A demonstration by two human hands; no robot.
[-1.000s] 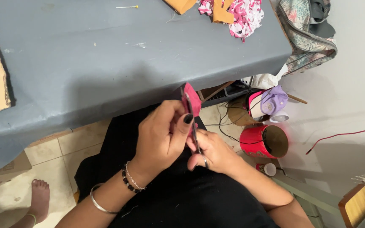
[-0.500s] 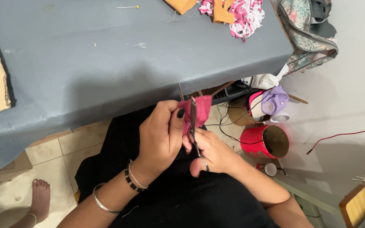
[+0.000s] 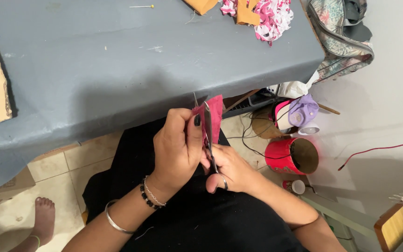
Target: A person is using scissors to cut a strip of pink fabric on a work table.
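One big grey table [image 3: 117,60] fills the view above your lap, so you work just below its edge. Your left hand [image 3: 178,149] pinches the pink cloth [image 3: 214,116] upright, fingers tight on it, to keep it stiff for cutting. Your right hand [image 3: 232,170] grips the scissors [image 3: 209,140], fingers through the loops, blades against the cloth. A red tin [image 3: 292,156] sits on the floor nearby.
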